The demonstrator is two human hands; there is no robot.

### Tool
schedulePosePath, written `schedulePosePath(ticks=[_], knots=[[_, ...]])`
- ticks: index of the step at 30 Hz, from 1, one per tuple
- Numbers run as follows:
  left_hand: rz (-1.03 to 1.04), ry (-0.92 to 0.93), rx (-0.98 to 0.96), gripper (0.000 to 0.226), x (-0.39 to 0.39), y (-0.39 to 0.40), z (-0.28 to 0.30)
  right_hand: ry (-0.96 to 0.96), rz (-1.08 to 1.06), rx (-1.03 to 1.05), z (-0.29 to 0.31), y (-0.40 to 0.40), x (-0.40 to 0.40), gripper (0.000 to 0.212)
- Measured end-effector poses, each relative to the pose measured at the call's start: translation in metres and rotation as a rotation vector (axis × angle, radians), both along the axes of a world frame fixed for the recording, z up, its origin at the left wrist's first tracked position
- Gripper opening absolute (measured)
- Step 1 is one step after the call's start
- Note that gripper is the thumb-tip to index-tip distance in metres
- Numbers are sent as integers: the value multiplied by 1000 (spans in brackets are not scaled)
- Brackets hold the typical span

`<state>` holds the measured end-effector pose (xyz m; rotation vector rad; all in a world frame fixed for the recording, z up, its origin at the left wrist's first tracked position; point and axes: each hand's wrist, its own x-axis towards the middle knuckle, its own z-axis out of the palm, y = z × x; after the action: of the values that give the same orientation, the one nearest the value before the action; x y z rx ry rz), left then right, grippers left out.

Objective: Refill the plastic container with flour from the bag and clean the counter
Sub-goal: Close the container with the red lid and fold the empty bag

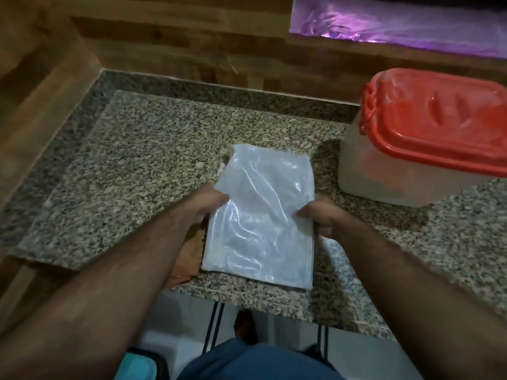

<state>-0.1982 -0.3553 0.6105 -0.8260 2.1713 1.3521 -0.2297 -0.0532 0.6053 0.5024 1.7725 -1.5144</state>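
Observation:
A flat white plastic flour bag (263,215) lies on the speckled granite counter (131,171), near its front edge. My left hand (204,205) grips the bag's left side, thumb on top. My right hand (319,215) pinches the bag's right side. A translucent plastic container (384,174) with a closed red lid (441,119) stands at the right, apart from the bag. Brown paper (189,256) shows under the bag's left edge.
Wooden walls (164,45) enclose the counter at the back and left. A purple-lit plastic sheet (397,20) lies on a ledge at the back right. Below the counter edge are a tiled floor, a foot (244,325) and a teal bin (137,366).

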Motion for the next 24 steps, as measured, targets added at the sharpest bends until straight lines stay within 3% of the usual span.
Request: schedulePosePath(ticks=[7, 11, 13, 16, 18, 20, 24], knots=[[50, 5, 569, 39, 3, -28, 14, -97, 60, -341, 12, 30, -17, 71], [100, 46, 657, 47, 11, -23, 23, -25, 29, -252, 20, 33, -27, 58], [161, 82, 703, 51, 15, -18, 26, -82, -137, -254, 18, 31, -30, 43], [394, 110, 807, 37, 18, -9, 32, -130, -389, -328, 28, 22, -26, 25], [663, 51, 894, 16, 16, -4, 31, -95, -489, -468, 33, 15, -23, 31], [875, 19, 947, 14, 12, -4, 27, -53, -585, -651, 41, 11, -16, 45], [944, 8, 965, 28, 11, -2, 32, 76, -421, -692, 41, 9, -12, 62]])
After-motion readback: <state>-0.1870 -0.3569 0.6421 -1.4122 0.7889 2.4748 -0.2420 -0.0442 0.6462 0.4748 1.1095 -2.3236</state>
